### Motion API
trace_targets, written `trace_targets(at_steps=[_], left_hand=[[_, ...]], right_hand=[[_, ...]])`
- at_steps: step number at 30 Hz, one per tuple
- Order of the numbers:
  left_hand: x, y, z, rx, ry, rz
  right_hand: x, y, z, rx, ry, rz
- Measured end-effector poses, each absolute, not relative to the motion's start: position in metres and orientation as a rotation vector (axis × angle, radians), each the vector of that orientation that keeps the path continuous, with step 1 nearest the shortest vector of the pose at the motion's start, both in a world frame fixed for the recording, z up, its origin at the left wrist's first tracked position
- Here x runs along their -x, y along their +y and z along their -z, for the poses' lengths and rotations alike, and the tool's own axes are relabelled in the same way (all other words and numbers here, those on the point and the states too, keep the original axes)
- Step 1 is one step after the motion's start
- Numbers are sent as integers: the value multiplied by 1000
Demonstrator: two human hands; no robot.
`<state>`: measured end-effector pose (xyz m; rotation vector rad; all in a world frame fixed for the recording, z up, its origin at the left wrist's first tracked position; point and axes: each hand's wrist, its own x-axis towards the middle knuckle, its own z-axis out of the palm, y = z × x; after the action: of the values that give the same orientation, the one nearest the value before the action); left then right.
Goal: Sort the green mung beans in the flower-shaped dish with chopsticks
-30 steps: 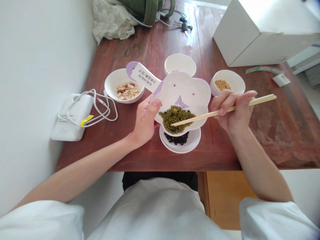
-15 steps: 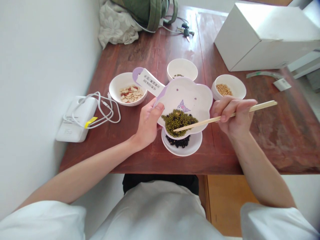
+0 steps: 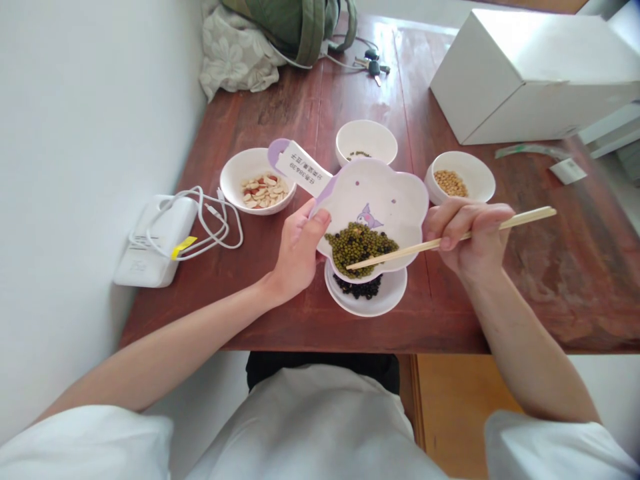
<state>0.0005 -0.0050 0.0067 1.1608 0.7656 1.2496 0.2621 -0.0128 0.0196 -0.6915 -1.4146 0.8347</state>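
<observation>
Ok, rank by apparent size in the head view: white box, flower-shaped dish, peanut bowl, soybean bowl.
White box, flower-shaped dish, then peanut bowl and soybean bowl, which look alike, so unranked.

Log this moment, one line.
left hand: holds tilted flower-shaped bowl | right hand: chopsticks over mung beans | beneath: white dish, black beans
</observation>
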Motion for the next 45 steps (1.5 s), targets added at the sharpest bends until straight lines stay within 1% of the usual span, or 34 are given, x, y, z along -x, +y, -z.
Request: trace_targets(at_steps=[12, 25, 34, 45], left_hand=[[-1, -4, -7, -1159, 712, -1274], [0, -3, -6, -1192, 778, -1252], [-1, -3, -5, -1096, 740, -1245], [-1, -3, 1, -1056, 726, -1219]], right_hand=[[-265, -11, -16, 707, -1383, -842], [-265, -8, -18, 643, -1343, -880], [-262, -10, -21, 676, -1318, -928], [-262, -8, -20, 697, -1295, -908]])
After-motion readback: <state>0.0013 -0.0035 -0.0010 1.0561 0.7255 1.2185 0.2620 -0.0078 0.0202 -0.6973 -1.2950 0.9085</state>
